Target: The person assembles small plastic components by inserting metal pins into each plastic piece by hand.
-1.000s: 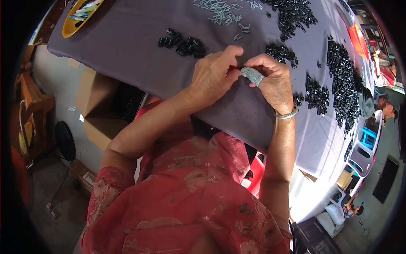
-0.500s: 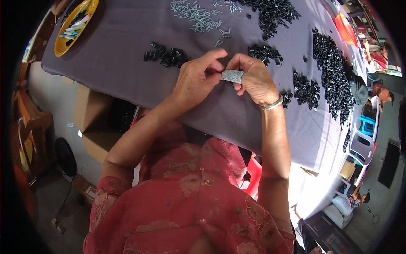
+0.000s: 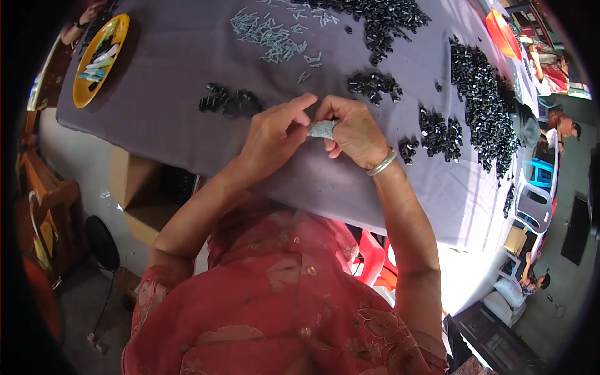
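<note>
Above the table's near edge, my left hand [image 3: 273, 136] and my right hand [image 3: 356, 132] meet with their fingertips close together. A grey speckled finger sleeve [image 3: 323, 129] covers a digit of the right hand, probably the thumb, and a bracelet circles that wrist. Both hands are pinched; whatever small thing lies between the fingertips is hidden. Just left of my left hand lies a small cluster of shiny black plastic pieces [image 3: 228, 100]. Beyond my right hand is another small black heap [image 3: 375, 85]. Thin grey pin-like parts [image 3: 269, 37] are scattered past the hands.
A grey cloth covers the table [image 3: 156, 106]. An oval yellow tray [image 3: 80, 94] with assorted items stands at far left. Larger black heaps [image 3: 484, 106] spread along the right, near a red basin [image 3: 503, 34]. Below the left edge is an open cardboard box [image 3: 134, 181]. Other people sit farther off.
Both hands sit slightly lower and farther left in the picture, and the table's contents have shifted left too, as the view moved. The pinched pose looks much the same.
</note>
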The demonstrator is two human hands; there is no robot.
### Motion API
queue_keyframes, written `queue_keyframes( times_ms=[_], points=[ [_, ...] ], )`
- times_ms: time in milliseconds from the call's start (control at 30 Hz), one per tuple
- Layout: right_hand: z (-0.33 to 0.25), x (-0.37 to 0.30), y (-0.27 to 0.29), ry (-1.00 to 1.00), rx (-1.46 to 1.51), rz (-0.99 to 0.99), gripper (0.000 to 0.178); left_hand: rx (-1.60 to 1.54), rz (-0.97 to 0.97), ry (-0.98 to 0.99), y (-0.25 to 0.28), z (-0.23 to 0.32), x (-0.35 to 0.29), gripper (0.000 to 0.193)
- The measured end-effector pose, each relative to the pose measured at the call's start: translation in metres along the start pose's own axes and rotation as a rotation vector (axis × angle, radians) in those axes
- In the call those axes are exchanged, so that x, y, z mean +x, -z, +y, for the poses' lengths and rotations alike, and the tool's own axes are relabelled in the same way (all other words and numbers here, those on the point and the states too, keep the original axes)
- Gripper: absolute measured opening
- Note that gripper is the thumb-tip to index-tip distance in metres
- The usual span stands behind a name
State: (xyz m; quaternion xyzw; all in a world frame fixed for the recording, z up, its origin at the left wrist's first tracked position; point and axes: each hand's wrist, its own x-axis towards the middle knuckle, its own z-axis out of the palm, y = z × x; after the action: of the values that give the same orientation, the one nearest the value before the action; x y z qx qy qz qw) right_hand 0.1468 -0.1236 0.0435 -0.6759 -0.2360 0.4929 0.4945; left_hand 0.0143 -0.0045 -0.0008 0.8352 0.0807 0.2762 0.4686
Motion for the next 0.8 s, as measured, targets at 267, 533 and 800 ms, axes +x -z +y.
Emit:
queue_keyframes(
  times_ms=[267, 533, 800],
  points=[
    [0.008, -0.011, 0.001, 0.069, 0.026, 0.006, 0.007, 0.032, -0.029, -0.018, 0.003, 0.007, 0.002, 0.039],
    [0.028, -0.050, 0.025, 0.297, -0.097, 0.405, 0.009, 0.478, 0.045, -0.072, 0.037, 0.008, 0.006, 0.024],
    [0.022, -0.024, 0.086, 0.535, -0.484, 0.505, 0.020, 0.608, 0.208, -0.062, 0.045, 0.005, 0.003, 0.026]
  ],
)
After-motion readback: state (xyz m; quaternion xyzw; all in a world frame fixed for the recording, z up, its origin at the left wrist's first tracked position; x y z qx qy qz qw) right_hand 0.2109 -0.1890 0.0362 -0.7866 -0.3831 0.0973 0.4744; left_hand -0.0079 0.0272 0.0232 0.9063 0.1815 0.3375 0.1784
